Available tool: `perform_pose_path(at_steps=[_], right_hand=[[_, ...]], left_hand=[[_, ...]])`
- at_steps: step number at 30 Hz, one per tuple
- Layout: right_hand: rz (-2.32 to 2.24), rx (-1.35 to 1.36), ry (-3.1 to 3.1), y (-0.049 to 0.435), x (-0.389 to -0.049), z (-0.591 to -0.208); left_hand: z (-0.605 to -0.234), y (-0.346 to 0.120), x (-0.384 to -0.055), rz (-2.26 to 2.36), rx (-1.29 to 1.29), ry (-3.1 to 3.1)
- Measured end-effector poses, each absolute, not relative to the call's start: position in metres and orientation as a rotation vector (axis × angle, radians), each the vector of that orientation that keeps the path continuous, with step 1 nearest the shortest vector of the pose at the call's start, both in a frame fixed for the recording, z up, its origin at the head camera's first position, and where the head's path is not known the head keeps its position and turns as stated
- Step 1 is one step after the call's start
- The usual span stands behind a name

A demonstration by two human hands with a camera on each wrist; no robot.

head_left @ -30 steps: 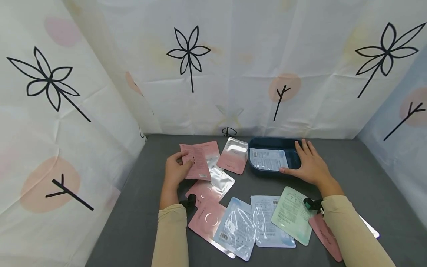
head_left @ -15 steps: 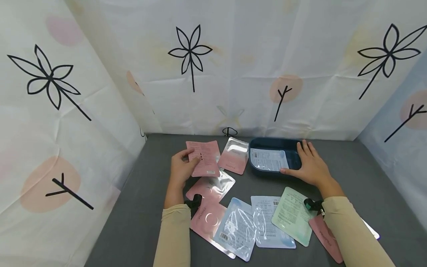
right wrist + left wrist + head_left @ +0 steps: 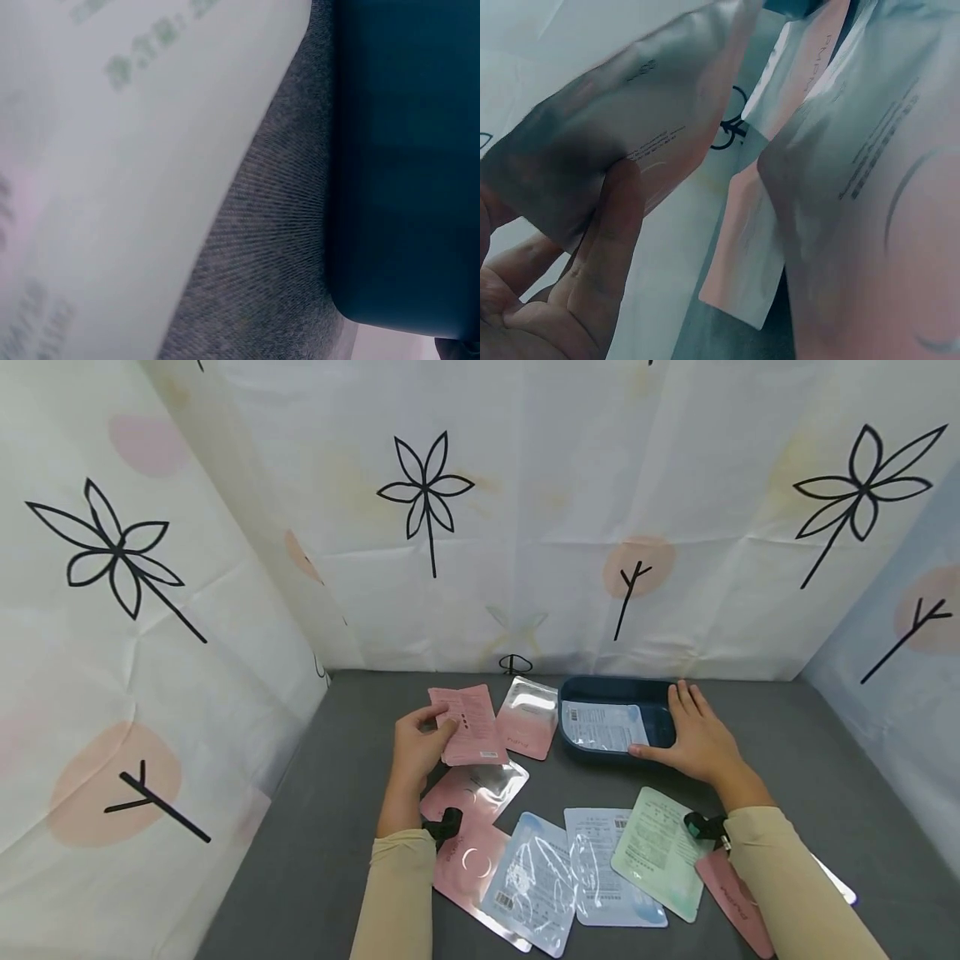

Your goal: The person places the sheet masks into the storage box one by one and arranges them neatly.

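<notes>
My left hand pinches a pink sheet mask packet by its left edge, thumb on the printed side. In the left wrist view, the silver-pink face of this held packet shows, lifted and tilted. It overlaps another pink packet in the head view. My right hand rests on the right end of a dark blue tray, fingers spread and straight, thumb along the front rim. A light blue packet lies inside the tray. The right wrist view shows the tray's outer wall, not the hand.
A silver-pink packet lies against the tray's left side. Nearer on the grey tabletop lie pink, blue, pale blue and green packets. Another pink one is partly under my right sleeve. Patterned cloth walls surround the table.
My left hand has moved right with the pink packet, bringing it over the packet behind it and closer to the tray. The right hand and tray hold their place.
</notes>
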State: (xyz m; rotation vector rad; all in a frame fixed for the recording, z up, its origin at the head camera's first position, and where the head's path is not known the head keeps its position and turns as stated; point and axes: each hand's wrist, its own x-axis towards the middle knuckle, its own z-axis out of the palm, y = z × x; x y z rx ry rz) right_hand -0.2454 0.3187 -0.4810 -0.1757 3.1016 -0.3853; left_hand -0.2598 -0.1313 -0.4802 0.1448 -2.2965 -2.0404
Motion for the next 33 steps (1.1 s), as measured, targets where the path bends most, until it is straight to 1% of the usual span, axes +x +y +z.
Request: perform_pose_path(at_steps=[11,19,25,33], right_hand=[[-0.393,-0.173,3.091,0.316,-0.245,-0.48],[-0.389,-0.181,3.09,0.317,-0.244,-0.479],[-0.39,-0.179,3.094,0.317,-0.244,-0.48],[-0.393,-0.18,3.097,0.317,-0.244,-0.48]], left_hand=[[-0.478,-0.112,-0.257,-2.021,0.018,-2.236],[-0.474,-0.094,-0.255,-2.059,0.031,-2.117],[-0.472,-0.082,-0.253,-2.059,-0.042,-2.001],[-0.472,-0.062,-0.247,-2.225,-0.086,-1.923]])
